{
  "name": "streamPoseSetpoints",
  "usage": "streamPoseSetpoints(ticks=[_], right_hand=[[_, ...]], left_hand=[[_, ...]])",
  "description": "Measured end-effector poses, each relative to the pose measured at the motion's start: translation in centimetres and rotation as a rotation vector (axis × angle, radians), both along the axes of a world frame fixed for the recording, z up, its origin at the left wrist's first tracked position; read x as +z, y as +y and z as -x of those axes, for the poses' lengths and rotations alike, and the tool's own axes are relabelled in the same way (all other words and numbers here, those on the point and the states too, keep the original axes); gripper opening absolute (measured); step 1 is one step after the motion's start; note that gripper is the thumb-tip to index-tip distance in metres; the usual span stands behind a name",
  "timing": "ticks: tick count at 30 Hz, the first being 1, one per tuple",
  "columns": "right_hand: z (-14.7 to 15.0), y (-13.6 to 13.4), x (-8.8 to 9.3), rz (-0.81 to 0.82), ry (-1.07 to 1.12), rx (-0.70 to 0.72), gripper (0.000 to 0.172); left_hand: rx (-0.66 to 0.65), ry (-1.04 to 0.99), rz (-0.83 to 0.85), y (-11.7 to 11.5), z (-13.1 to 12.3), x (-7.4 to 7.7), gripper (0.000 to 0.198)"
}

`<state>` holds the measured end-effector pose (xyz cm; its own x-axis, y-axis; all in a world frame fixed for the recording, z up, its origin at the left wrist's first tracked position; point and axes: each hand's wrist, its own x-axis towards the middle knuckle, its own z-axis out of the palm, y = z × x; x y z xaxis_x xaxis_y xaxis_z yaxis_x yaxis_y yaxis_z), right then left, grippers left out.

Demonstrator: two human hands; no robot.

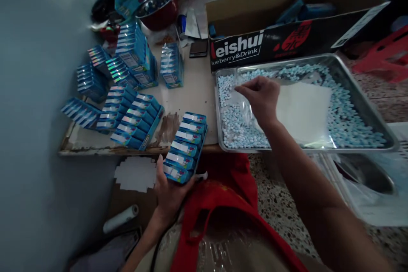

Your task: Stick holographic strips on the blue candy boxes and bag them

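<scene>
My left hand (172,197) is wrapped round the near end of a row of small blue boxes (185,148). The row is tilted at the table's front edge, with pale strips along the box ends. Over a metal tray (306,150), my right hand (262,95) is closed in a pinch. A clear, shiny plastic film (246,112) hangs from its fingertips, its outline hard to make out. Many small blue and white pieces (357,114) cover the tray. On them lies a pale stack of sheets (304,112), beside my right wrist.
Several bundles of blue boxes (137,121) stand at the table's left. Behind are a red bowl (159,10), a dark flat object (198,49) and a printed carton (270,46) with blue items inside. A white roll (121,218) lies low at left.
</scene>
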<state>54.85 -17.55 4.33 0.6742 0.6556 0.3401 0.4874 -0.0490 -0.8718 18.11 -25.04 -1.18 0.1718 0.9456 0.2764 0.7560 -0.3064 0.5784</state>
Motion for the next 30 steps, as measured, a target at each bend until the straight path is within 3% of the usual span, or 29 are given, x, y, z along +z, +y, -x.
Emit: streamPoseSetpoints(ticks=[2,4,6,8,10,12,15,17,20,22,24,27,30], right_hand=[[2.7,2.1,0.3,0.184,-0.266,0.057,0.014],[5.5,4.2,0.3,0.401,-0.471,0.268,0.007],[7.9,5.7,0.4,0.562,-0.509,0.557,0.004],[9.6,6.2,0.4,0.601,-0.427,0.746,0.003],[10.7,5.7,0.4,0.572,-0.356,0.801,0.003],[11.3,4.7,0.5,0.557,-0.374,0.786,0.007],[11.6,3.7,1.1,0.559,-0.547,0.679,0.010],[11.6,3.8,1.6,0.551,-0.691,0.599,0.010],[11.8,5.1,2.3,0.559,-0.829,0.576,0.013],[12.3,6.3,2.6,0.580,-0.876,0.603,0.018],[12.7,7.4,2.7,0.601,-0.903,0.626,0.022],[13.1,8.7,2.2,0.638,-0.905,0.635,0.025],[12.7,9.5,1.5,0.705,-0.871,0.622,0.022]], left_hand=[[-0.062,-0.034,0.061,-0.8,1.5,-0.5,0.137],[-0.101,-0.122,0.207,-0.4,2.4,0.0,0.141],[-0.088,-0.242,0.396,0.5,2.7,0.9,0.130],[-0.063,-0.372,0.614,1.4,2.7,1.5,0.110],[-0.093,-0.480,0.854,2.0,2.7,1.4,0.103],[-0.163,-0.560,1.059,2.3,2.9,0.9,0.109],[-0.277,-0.581,1.181,3.1,3.7,1.2,0.109],[-0.344,-0.495,1.038,4.5,4.1,2.7,0.088],[-0.311,-0.333,0.498,8.5,2.6,6.0,0.041],[-0.289,-0.251,0.132,12.3,0.2,7.9,0.027],[-0.413,-0.100,-0.124,16.2,-2.6,8.7,0.025],[-0.598,0.110,-0.236,20.7,-5.8,8.2,0.030],[-0.684,0.168,-0.214,22.7,-7.0,7.0,0.038]])
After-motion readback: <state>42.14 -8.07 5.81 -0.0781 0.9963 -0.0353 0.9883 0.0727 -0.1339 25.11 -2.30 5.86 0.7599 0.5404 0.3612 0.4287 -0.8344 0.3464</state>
